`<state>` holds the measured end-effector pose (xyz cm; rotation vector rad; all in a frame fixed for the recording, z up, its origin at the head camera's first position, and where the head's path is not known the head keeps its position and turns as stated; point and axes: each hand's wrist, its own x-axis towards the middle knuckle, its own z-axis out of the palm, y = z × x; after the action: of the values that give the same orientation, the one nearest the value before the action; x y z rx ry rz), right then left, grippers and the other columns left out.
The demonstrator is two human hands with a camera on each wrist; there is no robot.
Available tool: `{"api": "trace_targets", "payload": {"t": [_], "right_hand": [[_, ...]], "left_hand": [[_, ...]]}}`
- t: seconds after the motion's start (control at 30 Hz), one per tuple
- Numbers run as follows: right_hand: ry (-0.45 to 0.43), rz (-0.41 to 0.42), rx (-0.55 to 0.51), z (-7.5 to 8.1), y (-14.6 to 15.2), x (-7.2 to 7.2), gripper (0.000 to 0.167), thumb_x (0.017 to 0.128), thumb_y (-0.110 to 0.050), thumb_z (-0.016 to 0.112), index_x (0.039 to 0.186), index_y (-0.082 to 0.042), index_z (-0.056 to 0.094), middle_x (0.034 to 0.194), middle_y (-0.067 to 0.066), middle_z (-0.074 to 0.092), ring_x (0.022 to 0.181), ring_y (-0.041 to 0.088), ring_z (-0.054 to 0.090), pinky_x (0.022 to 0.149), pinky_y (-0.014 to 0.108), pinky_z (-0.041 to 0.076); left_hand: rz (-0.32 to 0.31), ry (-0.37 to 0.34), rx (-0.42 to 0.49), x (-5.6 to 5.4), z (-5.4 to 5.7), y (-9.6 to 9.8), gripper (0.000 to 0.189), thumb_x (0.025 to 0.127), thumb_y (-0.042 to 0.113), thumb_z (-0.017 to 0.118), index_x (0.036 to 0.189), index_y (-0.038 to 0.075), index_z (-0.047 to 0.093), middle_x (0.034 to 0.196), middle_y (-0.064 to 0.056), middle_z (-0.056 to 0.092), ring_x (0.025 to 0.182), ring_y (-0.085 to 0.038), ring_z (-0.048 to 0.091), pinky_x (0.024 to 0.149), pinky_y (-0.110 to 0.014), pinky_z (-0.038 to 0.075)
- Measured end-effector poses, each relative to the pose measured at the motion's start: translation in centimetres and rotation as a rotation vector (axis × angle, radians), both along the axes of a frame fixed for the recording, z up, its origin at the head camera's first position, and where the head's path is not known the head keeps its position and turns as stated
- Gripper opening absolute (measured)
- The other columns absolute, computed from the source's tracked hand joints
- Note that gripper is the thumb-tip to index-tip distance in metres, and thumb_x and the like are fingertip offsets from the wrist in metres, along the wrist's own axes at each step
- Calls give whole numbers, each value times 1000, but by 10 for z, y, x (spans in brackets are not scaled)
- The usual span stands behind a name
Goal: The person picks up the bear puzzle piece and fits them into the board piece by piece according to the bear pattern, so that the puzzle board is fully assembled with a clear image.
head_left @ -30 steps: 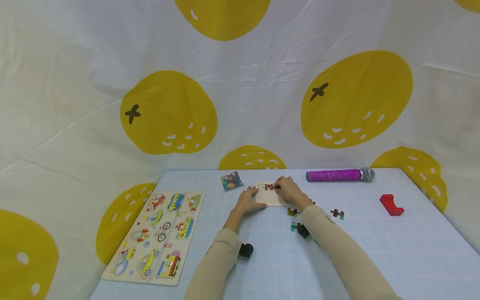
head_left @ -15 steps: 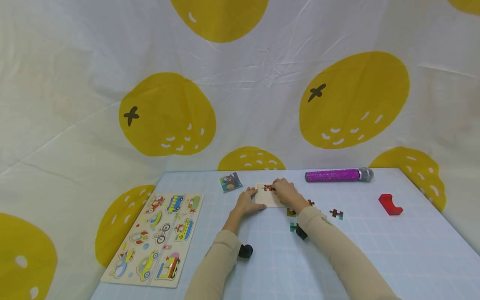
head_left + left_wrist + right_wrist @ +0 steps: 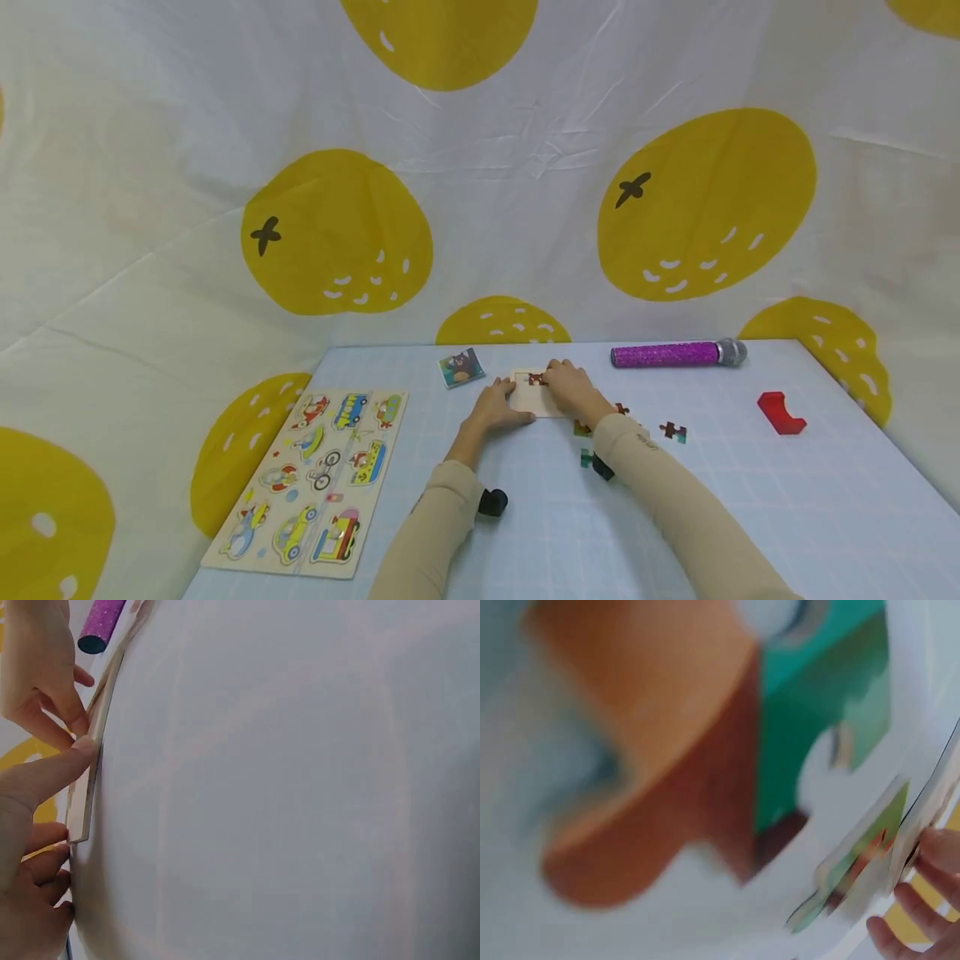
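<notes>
A small pale wooden puzzle tray [image 3: 536,404] lies at the back middle of the table, with reddish-brown jigsaw pieces [image 3: 535,379] along its top edge. My left hand [image 3: 491,408] holds its left corner, fingers at the side and thumb [image 3: 81,750] on the near edge. Over the tray's upper right, my right hand [image 3: 570,389] pinches a jigsaw piece mostly hidden by the fingers. Loose jigsaw pieces, including a brown-and-green one [image 3: 673,432], lie right of the tray. In the right wrist view an orange-brown and green piece [image 3: 727,750] looms large and blurred.
Left stands a wooden vehicle puzzle board [image 3: 307,483]. A square picture card [image 3: 461,367] lies behind the left hand. At the back right are a purple glitter microphone [image 3: 667,355] and a red curved block [image 3: 782,413]. A printed curtain [image 3: 525,208] hangs behind the table.
My right hand has shifted slightly left over the tray, and the dark piece that showed at its fingertips is now mostly covered. My left hand stays at the tray's corner.
</notes>
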<state>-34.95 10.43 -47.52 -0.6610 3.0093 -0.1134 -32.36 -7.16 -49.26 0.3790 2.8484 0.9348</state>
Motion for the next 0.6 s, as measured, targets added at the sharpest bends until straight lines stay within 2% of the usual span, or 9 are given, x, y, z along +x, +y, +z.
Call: {"api": "trace_targets", "payload": {"t": [0.1,0.27,0.4,0.6], "right_hand": [[-25,-6,-109,-2,8,-1,26,94,-5,54,117,-5,66,122,16,55,111,35,51,91,51,47],[-71,-37,-261,-4,14,-5,29,95,-3,52,120,-7,65,122,15,57,114,34,52,100,46,41],[-102,-55,-320,-5,14,-8,27,92,-5,58,118,-4,65,117,15,61,112,33,54,101,45,41],[-88,-64,-347,-5,15,-10,26,88,-7,64,112,3,67,111,19,63,108,35,56,98,45,43]], "left_hand": [[-19,47,-78,-1,4,4,71,82,40,71,135,-2,48,145,-19,38,136,-38,30,109,-48,29],[-113,180,-224,-8,6,12,53,92,32,58,135,2,49,144,-15,42,137,-34,29,109,-48,29],[-172,185,-291,-12,0,15,47,97,29,50,137,5,48,144,-13,43,137,-34,30,110,-50,27],[-160,156,-286,-15,-10,20,46,100,31,41,139,8,46,147,-10,39,139,-33,26,110,-53,23]]}}
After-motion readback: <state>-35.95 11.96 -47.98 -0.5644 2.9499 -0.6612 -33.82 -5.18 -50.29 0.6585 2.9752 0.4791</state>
